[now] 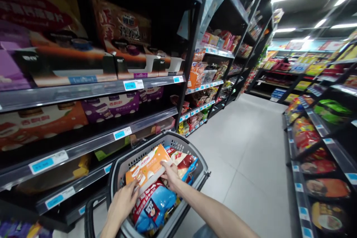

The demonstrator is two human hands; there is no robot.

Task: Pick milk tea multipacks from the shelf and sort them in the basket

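Inside a grey shopping basket (200,156) lies an orange carton (149,165) with white and red print, tilted on top of other packs. My left hand (122,199) grips its near left end, fingers bent over the edge. At the right end my right hand (170,174) has its thumb on top and its other fingers curled out of sight beneath. Under and beside the carton are a blue and red snack bag (156,206) and another bag with red and cream colours (182,161). What lies deeper in the basket is hidden.
Shelves (92,89) on the left hold boxed drinks, including similar orange cartons (41,119) and purple cartons (111,106). The basket's black handle (89,215) hangs at its left side. A pale floor aisle (248,148) runs ahead, with a stocked rack (320,137) along its right.
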